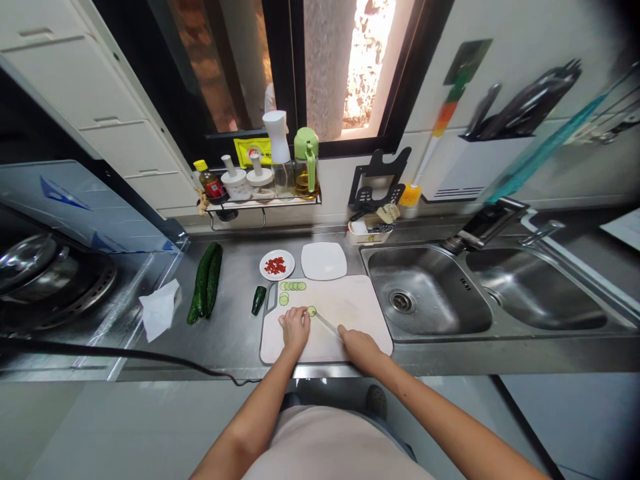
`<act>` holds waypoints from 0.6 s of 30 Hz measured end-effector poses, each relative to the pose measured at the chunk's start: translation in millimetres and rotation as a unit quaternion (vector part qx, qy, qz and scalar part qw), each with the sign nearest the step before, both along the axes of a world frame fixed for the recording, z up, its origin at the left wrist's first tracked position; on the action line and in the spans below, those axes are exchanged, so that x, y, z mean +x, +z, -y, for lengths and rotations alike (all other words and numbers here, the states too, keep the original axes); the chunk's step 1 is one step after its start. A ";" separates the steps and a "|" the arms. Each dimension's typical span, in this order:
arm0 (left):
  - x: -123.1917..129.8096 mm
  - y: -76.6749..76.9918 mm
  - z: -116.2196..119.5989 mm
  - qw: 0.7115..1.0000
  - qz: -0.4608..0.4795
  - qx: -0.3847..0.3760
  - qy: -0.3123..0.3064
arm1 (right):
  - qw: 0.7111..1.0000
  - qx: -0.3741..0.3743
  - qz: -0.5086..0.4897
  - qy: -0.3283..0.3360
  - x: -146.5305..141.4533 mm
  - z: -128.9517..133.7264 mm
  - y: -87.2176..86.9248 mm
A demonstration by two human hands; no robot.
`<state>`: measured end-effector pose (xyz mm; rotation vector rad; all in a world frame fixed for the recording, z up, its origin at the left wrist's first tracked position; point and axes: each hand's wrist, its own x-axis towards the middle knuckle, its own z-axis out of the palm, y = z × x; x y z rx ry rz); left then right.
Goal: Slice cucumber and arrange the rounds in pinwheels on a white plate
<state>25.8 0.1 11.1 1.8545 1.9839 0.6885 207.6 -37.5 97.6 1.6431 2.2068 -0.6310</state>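
Observation:
A white cutting board (pixel 360 300) lies on the steel counter in front of me. My right hand (pixel 364 348) is closed around the handle of a knife (pixel 327 322), whose blade points up and left. At the blade's tip lies a pale green cucumber slice (pixel 312 311). My left hand (pixel 296 328) rests on the board just left of the slice, its fingers bent together; what they hold, if anything, is hidden. Several cucumber slices (pixel 293 286) lie in a row near the board's top left, with more slices (pixel 284 299) just below.
Left of the board are a cucumber end piece (pixel 259 300), whole cucumbers (pixel 205 283) and a tissue (pixel 160 309). Behind it stand a plate of chopped red pieces (pixel 277 265) and a white square plate (pixel 323 261). A double sink (pixel 430 293) is at right; a black cable (pixel 175 358) crosses the front left.

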 end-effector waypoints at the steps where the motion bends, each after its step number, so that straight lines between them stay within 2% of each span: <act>1: 0.1 0.4 0.0 1.000 0.000 -0.002 0.000 | 1.000 0.002 0.001 -0.001 -0.8 -0.9 -0.6; 9: -0.1 -0.5 0.7 1.000 -0.005 0.006 0.000 | 1.000 0.020 0.010 0.000 -8.9 -8.9 -9.2; 18: -0.8 0.3 0.6 1.000 0.003 -0.007 0.000 | 1.000 0.013 0.028 0.001 -12.1 -10.3 -5.3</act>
